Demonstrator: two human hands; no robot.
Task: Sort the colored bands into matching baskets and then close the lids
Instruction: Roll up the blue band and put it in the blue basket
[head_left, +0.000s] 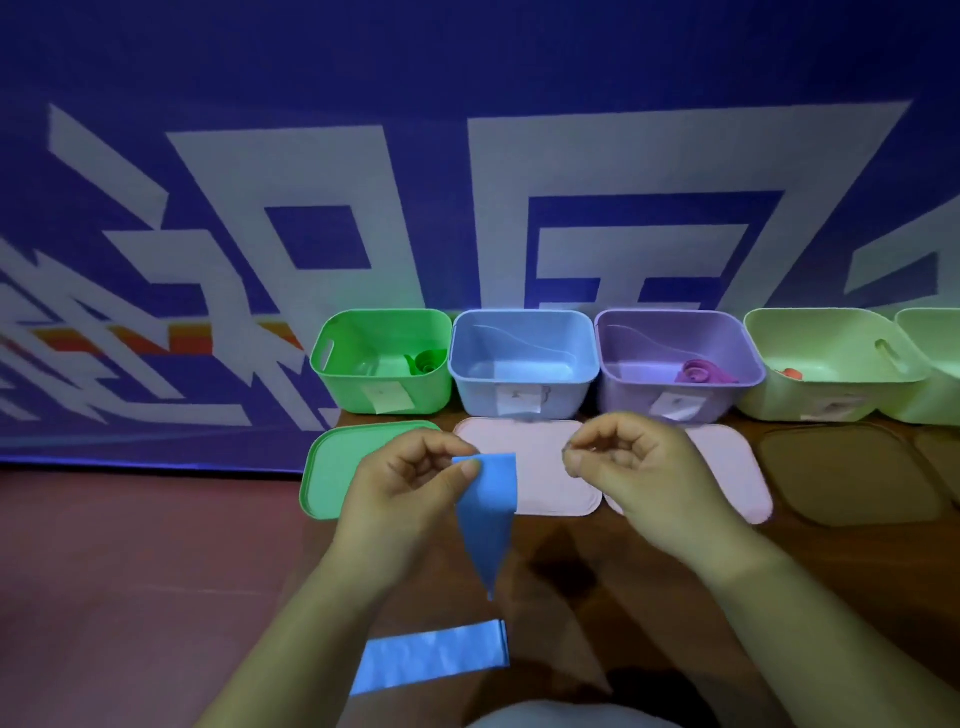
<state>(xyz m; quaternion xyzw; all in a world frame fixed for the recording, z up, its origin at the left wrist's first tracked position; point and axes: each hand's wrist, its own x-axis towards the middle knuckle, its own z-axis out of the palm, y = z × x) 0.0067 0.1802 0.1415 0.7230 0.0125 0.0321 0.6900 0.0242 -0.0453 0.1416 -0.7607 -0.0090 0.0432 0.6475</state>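
Nearest me a spare blue strip (431, 657) lies on the worktop (597, 551); above it the left hand (410, 483) pinches the blue band (488, 525) by its top edge, while the right hand (634, 467) curls its fingers on nothing visible. Dangling limp, it could slip free, or drape over the rim of the blue basket (467, 384) and block the lid (545, 483). The basket's paper label (519, 399) is too blurred to read.

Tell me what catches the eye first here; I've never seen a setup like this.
The left hand pinches a flat blue elastic band that hangs to a point mid-view, with the right hand curled empty beside it. Behind them stand open plastic baskets in a row against a blue-and-white backdrop: green basket, blue basket, purple basket, pale green basket. A second blue band lies flat nearest the person.
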